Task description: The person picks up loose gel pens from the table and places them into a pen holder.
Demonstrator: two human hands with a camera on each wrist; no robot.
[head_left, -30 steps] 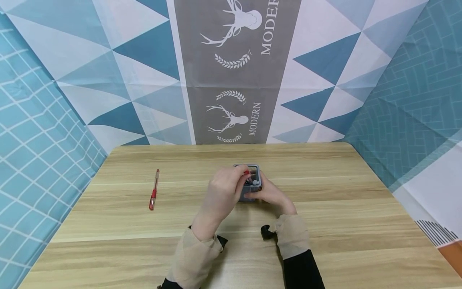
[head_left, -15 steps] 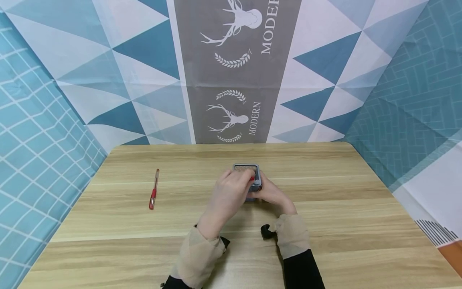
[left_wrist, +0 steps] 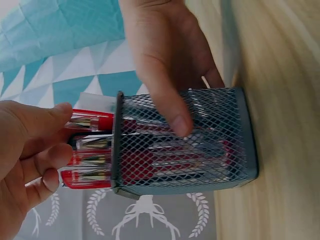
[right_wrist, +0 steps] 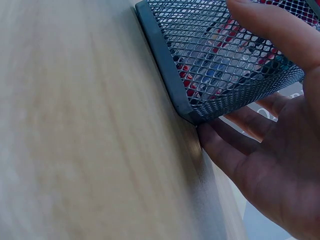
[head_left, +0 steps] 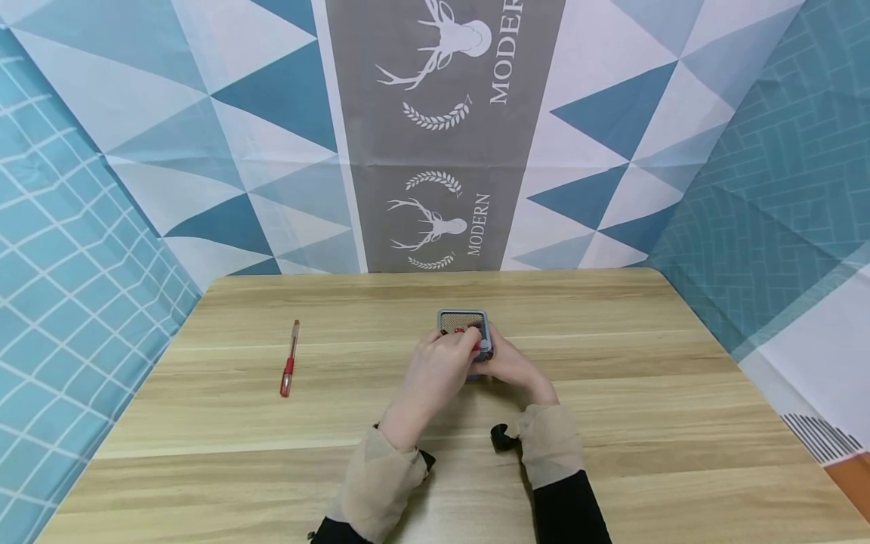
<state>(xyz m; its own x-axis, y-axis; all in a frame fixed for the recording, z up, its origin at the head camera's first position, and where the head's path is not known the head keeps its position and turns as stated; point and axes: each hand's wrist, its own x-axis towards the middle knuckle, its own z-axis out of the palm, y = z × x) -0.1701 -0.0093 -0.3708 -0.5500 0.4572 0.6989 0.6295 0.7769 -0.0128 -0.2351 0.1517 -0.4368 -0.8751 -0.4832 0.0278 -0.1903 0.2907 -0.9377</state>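
A dark mesh pen holder (left_wrist: 185, 145) stands on the table with several pens upright in it. My right hand (head_left: 513, 370) grips its right side, thumb (left_wrist: 172, 112) on the near mesh and the other fingers (right_wrist: 225, 145) round behind, low by the base. Over the mouth is my left hand (head_left: 438, 370), which pinches the red-capped end of a red gel pen (left_wrist: 92, 120) whose lower part is inside the holder. More red pens (left_wrist: 90, 176) and a black one (left_wrist: 92, 142) stick out beside it, close to the left fingertips.
Another red pen (head_left: 288, 366) lies on the wooden table (head_left: 204, 423) to the left, pointing away from me. A patterned cloth (head_left: 435, 136) hangs behind the table's far edge. A black strap end (head_left: 503, 438) hangs by the right cuff.
My left hand has moved slightly right and down over the holder, lowering the red pen into it. Pen tops now show at the rim beyond the hand. My right hand stays put.
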